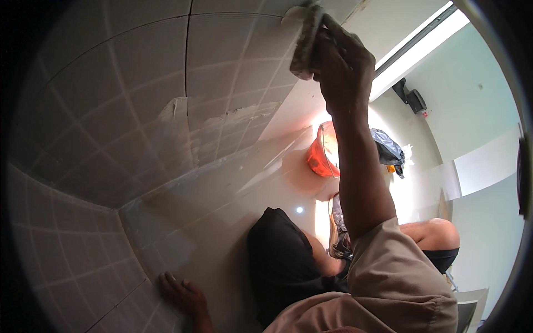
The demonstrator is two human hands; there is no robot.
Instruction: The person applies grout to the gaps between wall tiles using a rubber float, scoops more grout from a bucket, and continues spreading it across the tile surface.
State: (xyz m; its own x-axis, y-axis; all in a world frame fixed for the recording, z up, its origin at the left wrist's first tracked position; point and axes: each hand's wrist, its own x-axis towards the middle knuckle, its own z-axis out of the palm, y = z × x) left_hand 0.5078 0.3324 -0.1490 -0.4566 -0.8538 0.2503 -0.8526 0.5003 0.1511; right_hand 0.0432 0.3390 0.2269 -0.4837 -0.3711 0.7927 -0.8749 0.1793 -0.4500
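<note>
High on the tiled wall (222, 61), my right hand (344, 66) grips a thick, mottled grey-brown block (306, 44) that looks like a sponge. Its face is turned toward the wall, near a pale smear at the top edge; whether it touches is hard to tell. Dark joint lines and pale streaks of grout or filler (244, 114) mark the tiles below it. At the lower left, my left hand (183, 293) rests by the foot of the other tiled wall (66, 238), holding nothing, with thumb and fingers apart.
An orange bucket (323, 152) with a wire handle stands on the floor (205, 194) behind my right forearm. Past it lies a dark plastic bag (387, 145). My bent knees (277, 244) take up the lower middle. A bright opening (422, 44) runs along the upper right.
</note>
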